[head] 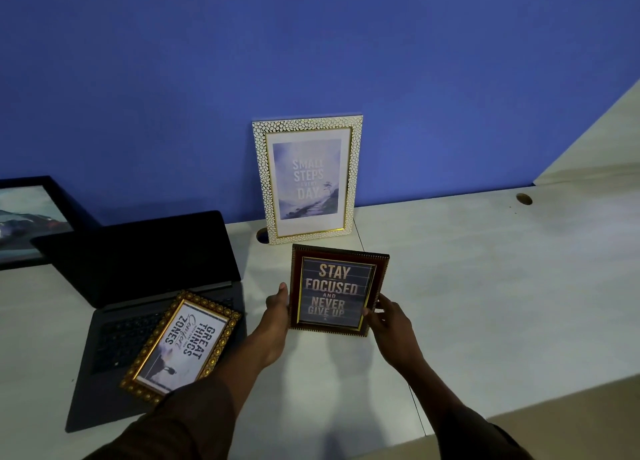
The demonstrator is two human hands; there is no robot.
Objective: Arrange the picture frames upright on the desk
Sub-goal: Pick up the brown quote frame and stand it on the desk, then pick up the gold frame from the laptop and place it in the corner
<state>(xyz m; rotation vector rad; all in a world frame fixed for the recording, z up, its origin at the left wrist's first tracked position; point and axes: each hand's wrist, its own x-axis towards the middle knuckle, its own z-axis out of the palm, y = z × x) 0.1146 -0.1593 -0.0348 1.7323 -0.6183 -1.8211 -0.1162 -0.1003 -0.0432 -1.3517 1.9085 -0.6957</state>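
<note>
A dark red frame (337,291) reading "Stay focused and never give up" is held upright in the middle of the white desk (485,269). My left hand (277,316) grips its left edge and my right hand (389,321) grips its lower right edge. Behind it a white and gold frame (306,179) reading "Small steps every day" stands upright against the blue wall. A gold ornate frame (181,347) lies flat and askew on the laptop keyboard, partly hidden by my left forearm.
An open dark laptop (145,276) sits at the left. A black framed picture (27,217) leans at the far left edge. Cable holes (524,198) are cut in the desk near the wall. The desk's front edge runs at the lower right.
</note>
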